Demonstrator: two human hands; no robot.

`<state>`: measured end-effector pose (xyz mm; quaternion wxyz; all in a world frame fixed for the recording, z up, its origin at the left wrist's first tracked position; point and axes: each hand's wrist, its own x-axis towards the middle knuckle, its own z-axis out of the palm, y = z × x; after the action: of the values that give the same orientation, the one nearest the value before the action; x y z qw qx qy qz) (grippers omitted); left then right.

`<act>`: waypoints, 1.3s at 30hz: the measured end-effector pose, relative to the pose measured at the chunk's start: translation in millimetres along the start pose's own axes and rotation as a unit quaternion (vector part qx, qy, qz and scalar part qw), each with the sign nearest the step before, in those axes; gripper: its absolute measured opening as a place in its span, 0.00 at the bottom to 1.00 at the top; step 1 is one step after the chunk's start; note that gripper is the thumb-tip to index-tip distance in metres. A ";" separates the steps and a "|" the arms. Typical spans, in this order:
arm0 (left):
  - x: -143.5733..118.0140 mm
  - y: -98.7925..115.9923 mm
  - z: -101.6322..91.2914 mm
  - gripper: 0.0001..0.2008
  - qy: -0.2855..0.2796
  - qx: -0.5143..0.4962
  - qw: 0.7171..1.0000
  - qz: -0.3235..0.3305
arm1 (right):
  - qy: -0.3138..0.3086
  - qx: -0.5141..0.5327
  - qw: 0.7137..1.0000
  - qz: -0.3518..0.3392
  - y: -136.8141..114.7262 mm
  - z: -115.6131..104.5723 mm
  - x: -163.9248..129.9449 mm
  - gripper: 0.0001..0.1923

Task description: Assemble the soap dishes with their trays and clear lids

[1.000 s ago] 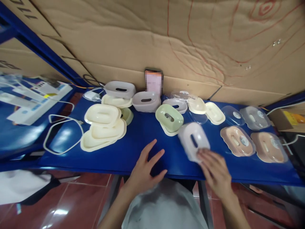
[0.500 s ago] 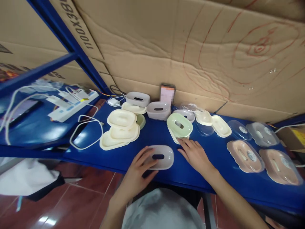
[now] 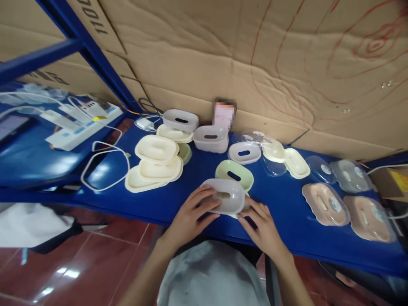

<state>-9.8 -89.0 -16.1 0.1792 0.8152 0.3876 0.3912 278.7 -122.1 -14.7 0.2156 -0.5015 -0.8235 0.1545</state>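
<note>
The 1 view comes from a camera worn on the person's head, facing forward and down past the grey shirt [image 3: 212, 276] at the bottom edge. It looks over the near side of the table [image 3: 287, 208], close enough that the left hand [image 3: 196, 212] and right hand [image 3: 259, 221] sit low and central. Its wide field reaches the cardboard [image 3: 191, 55] ahead and the tiled floor [image 3: 95, 255] below, with the table's front edge slanting down rightward.
</note>
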 end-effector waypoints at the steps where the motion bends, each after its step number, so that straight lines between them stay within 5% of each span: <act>1: 3.8 0.4 3.6 0.15 -0.008 0.004 1.000 0.008 | 0.006 0.003 1.000 0.006 -0.2 1.7 -1.1 0.07; 6: 11.5 4.7 6.7 0.14 -0.047 0.041 0.997 0.038 | 0.054 0.058 0.996 0.037 2.6 6.8 -9.9 0.08; 10: 1.3 14.5 0.5 0.13 -0.055 0.091 0.993 0.046 | 0.106 0.066 0.990 0.067 2.4 8.7 -18.1 0.25; 16: -16.5 27.7 1.5 0.13 -0.067 0.138 0.988 0.033 | 0.004 -0.002 1.000 -0.010 1.5 2.3 -9.0 0.30; 21: -17.4 30.3 10.7 0.15 -0.065 0.156 0.985 0.027 | -0.041 0.014 0.999 -0.007 8.9 -2.4 0.0 0.34; 27: -20.4 30.0 15.7 0.18 -0.072 0.139 0.987 0.032 | -0.038 -0.011 0.999 -0.016 17.2 -6.9 -4.5 0.32; 33: -25.4 29.6 16.6 0.18 -0.070 0.153 0.985 0.030 | 0.046 -0.066 0.996 -0.046 30.8 -38.8 -0.8 0.31; 39: -23.9 31.2 21.6 0.17 -0.060 0.166 0.983 0.045 | -0.008 -0.096 0.986 -0.139 -4.6 -6.4 -0.5 0.21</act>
<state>12.9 -127.0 -23.1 0.0463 0.8724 0.3985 0.2791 278.8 -124.4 -7.1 0.1795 -0.3991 -0.8980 0.0467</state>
